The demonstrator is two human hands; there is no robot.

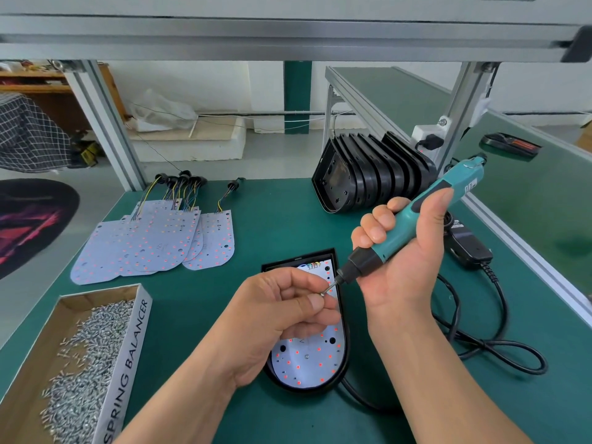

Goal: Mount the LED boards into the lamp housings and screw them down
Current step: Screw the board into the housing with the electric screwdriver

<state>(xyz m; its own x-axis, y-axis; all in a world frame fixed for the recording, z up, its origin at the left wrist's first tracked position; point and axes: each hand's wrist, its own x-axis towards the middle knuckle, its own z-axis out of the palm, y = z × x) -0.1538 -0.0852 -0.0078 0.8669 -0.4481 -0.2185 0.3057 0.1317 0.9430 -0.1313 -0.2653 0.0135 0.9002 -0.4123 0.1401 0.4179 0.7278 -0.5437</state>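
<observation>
Nearest, on the green bench [275, 213]: one black lamp housing [344, 363] lying flat with a white LED board [304, 360] seated inside it, one screw head apparently already down near the board's middle. Above it, left hand [288, 312] closed in a pinch, thumb and fingers holding a small screw [323, 294] up to the bit. Right hand [400, 251] wrapped tightly around a teal electric screwdriver [416, 219], tilted, tip touching the screw, not yet at a hole. Black power cord [499, 347] looping away to the right. At near left, a cardboard box [141, 315] heaped with loose screws. Farther back on the left, a fanned pile of unmounted LED boards [150, 241] with coloured wire leads. At far right, a row of empty black housings [371, 177] standing on edge, leaning together. Judging by this: early in the batch, one unit partly fastened, remaining holes on this board to be filled, then the whole pile of boards and stack of housings to be paired and screwed down.
</observation>
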